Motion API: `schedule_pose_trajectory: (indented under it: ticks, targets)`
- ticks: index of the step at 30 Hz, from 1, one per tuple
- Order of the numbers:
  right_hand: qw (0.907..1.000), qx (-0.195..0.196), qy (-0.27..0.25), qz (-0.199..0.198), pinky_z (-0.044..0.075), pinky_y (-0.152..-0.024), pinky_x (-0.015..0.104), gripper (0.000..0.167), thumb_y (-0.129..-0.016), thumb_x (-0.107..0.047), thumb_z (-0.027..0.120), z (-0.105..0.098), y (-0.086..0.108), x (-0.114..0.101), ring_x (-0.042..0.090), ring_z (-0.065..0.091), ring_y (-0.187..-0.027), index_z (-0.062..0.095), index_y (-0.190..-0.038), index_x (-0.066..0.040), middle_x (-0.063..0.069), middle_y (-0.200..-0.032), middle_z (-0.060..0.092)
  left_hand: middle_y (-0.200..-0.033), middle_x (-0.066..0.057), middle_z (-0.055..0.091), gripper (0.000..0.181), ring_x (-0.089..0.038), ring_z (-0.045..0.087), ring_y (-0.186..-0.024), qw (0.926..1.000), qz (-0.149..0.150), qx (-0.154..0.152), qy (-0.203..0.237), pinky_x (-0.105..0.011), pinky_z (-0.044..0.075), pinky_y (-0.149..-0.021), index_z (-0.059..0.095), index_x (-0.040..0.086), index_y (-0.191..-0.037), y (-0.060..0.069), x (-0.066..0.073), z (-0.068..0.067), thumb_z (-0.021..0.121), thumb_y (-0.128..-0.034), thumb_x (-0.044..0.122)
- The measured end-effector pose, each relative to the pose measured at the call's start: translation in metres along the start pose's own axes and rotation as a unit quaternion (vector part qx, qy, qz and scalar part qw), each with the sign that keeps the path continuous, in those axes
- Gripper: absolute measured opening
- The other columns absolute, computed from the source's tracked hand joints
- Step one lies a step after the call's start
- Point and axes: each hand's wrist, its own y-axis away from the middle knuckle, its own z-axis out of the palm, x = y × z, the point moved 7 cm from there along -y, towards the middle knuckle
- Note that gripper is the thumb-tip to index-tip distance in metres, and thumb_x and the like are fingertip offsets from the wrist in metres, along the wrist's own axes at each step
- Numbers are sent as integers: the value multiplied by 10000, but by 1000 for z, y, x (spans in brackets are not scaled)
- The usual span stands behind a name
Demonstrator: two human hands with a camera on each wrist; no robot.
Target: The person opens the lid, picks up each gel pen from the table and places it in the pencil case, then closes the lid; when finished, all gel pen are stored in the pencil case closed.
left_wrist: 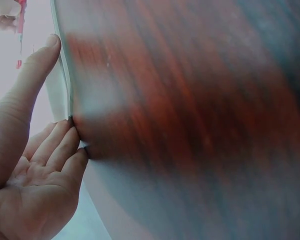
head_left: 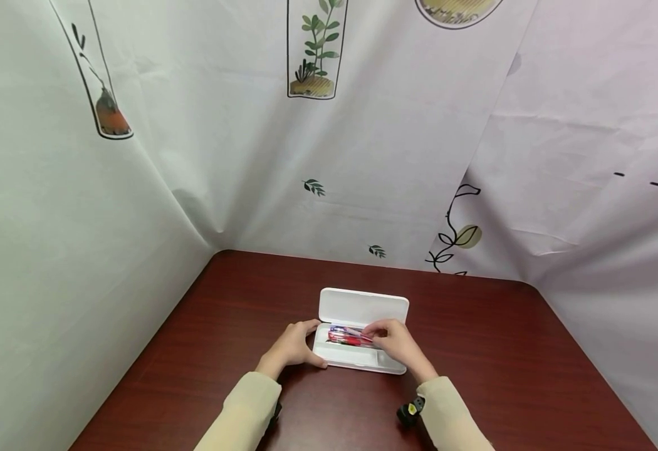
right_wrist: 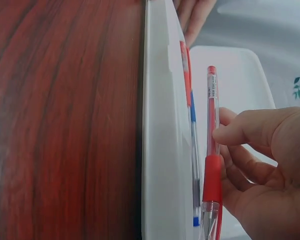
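Note:
A white pencil case (head_left: pixel 340 354) lies on the table with its lid (head_left: pixel 363 307) raised at the back. My left hand (head_left: pixel 292 346) holds the left end of the case, thumb at the front corner and fingers toward the rear. Over the case's right part, my right hand (head_left: pixel 398 343) pinches a red gel pen (right_wrist: pixel 213 177) between thumb and fingers. Beneath that pen, a blue pen (right_wrist: pixel 195 170) and another red pen (right_wrist: pixel 185 75) lie inside the case. How many pens are in there I cannot tell.
The dark red wooden table (head_left: pixel 239 300) extends around the case. White cloth (head_left: pixel 239 125) printed with plants hangs behind it and at both sides. A black device (head_left: pixel 410 410) is strapped at the right wrist.

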Motion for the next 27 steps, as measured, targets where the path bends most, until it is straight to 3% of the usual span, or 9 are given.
schedule_pose_trajectory:
  ticks: [9, 20, 27]
  targets:
    - [9998, -97, 99, 117, 446, -637, 239, 215, -804, 101, 606, 12, -8, -7, 140, 517, -733, 756, -855, -45, 45, -830, 684, -1275, -172, 640, 872, -258, 598, -1188, 10000, -32, -7, 40, -446, 469, -1010, 587, -13, -1283, -1, -2, 2, 963, -547, 267]
    - [9990, 358, 272, 58, 459, -677, 255, 233, -753, 111, 610, 14, -9, -15, 130, 548, -765, 759, -836, -47, 56, -849, 679, -1272, -167, 643, 877, -253, 603, -1178, 10000, -2, 13, 0, -442, 472, -1008, 588, -11, -1281, -2, -4, 3, 962, -543, 280]
    - [9989, 419, 141, 168, 459, -683, 271, 203, -802, 93, 614, 9, -5, -17, 153, 545, -778, 750, -834, -54, 52, -887, 699, -1282, -165, 638, 880, -256, 597, -1184, 10000, -57, 7, -4, -447, 470, -1009, 585, -5, -1290, -1, -4, 1, 963, -548, 281]
